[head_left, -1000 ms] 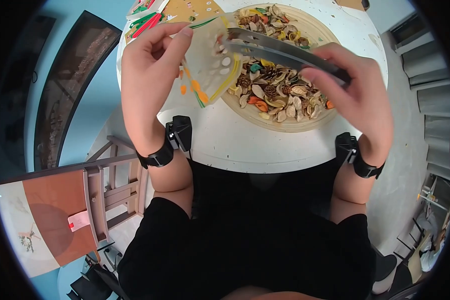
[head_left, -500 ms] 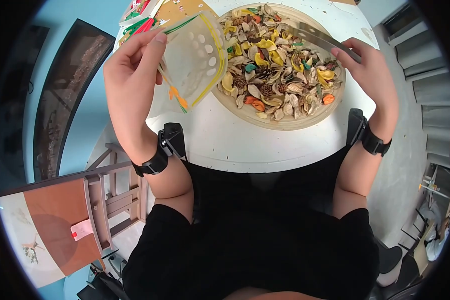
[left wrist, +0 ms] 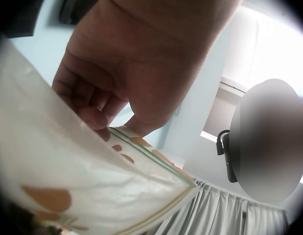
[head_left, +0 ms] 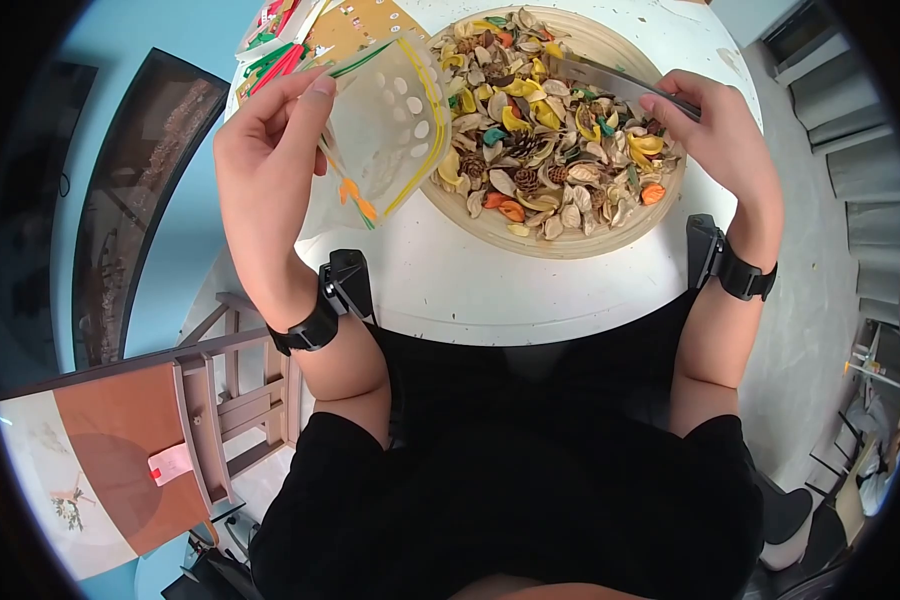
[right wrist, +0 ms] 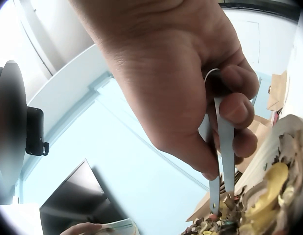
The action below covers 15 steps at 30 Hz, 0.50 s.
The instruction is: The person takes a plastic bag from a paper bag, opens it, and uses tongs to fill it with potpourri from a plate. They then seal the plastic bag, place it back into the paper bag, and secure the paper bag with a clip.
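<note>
My left hand (head_left: 270, 170) pinches the edge of a translucent zip bag (head_left: 385, 125) with white dots, orange marks and a yellow seal strip. The bag hangs tilted beside the left side of a round, shallow wooden tray (head_left: 610, 50). Dried potpourri (head_left: 540, 130) fills the tray: pale petals, small pine cones, and yellow, orange and green pieces. In my right hand (head_left: 725, 130) is a pair of metal tongs (right wrist: 227, 147), gripped between thumb and fingers. Their tips reach down among the petals toward the back of the tray, as the right wrist view shows.
The tray stands on a round white table (head_left: 490, 300). At the back left lie a gold printed sheet (head_left: 370, 25) and some red and green strips (head_left: 275, 65). A brown wooden frame (head_left: 235, 400) stands on the floor to the left.
The tongs were at the bag's mouth a second ago; they have moved right, away from it, then down into the petals. The bag has shifted left with my left hand.
</note>
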Available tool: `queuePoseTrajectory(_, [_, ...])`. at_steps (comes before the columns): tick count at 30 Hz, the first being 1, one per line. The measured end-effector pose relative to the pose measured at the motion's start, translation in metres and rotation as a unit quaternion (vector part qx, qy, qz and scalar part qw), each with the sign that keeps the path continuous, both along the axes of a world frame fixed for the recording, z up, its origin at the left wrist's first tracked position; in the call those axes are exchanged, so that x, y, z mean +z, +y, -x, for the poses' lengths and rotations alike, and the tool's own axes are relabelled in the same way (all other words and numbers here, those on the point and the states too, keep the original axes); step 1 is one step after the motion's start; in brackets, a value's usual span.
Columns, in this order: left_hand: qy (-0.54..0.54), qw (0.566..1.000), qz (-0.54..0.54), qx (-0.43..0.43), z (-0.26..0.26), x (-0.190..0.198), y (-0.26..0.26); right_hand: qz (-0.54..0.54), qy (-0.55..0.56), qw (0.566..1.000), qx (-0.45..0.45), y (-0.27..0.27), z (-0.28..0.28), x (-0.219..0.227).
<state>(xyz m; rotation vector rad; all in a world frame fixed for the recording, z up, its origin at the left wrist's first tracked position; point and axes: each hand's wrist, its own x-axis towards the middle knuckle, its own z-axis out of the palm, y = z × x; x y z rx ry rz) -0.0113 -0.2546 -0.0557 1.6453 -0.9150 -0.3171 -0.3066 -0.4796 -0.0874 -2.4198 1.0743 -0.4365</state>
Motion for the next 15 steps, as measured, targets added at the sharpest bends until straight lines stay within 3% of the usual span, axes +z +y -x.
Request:
queuePoseTrajectory(3, [0.0, 1.0, -0.002, 0.0, 0.001, -0.002, -0.002, 0.001, -0.08, 0.996, 0.024, 0.002, 0.006, 0.006])
queuePoseTrajectory(6, [-0.001, 1.0, -0.002, -0.001, 0.004, -0.003, -0.006, -0.064, -0.206, 0.973, 0.084, 0.016, 0.004, 0.014])
queuePoseTrajectory(11, [-0.005, 1.0, 0.008, 0.002, 0.01, -0.005, -0.01, -0.048, -0.174, 0.975, 0.127, 0.061, -0.022, 0.031])
queuePoseTrajectory(15, [-0.002, 1.0, 0.013, 0.004, 0.01, -0.004, -0.01, -0.043, -0.185, 0.976, 0.107, 0.059, -0.023, 0.033])
